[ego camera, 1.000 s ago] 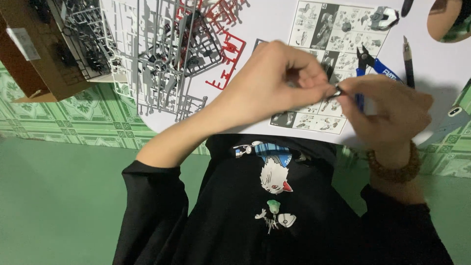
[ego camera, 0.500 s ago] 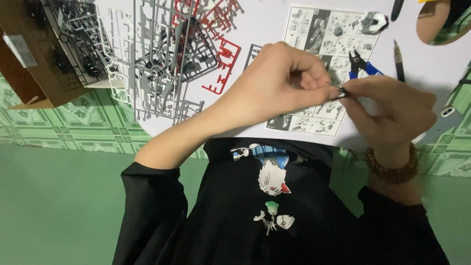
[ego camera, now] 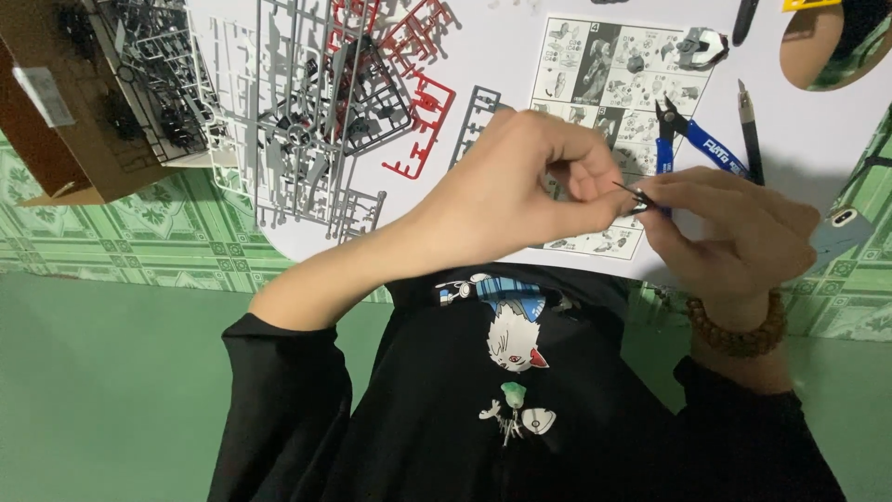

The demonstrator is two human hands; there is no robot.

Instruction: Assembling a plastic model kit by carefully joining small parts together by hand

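Grey, tiny and likely brittle, the part (ego camera: 639,198) sits right of centre, pinched between left hand (ego camera: 520,191) and right hand (ego camera: 734,232) fingers; best held by its edges.

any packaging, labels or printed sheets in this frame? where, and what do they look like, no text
Cardboard box: top left corner, brown, open, holding dark part frames.
White label: rectangular sticker on the box's side.
Instruction sheet: top centre-right on the white table, black-and-white assembly drawings in panels, partly under the left hand and right hand.
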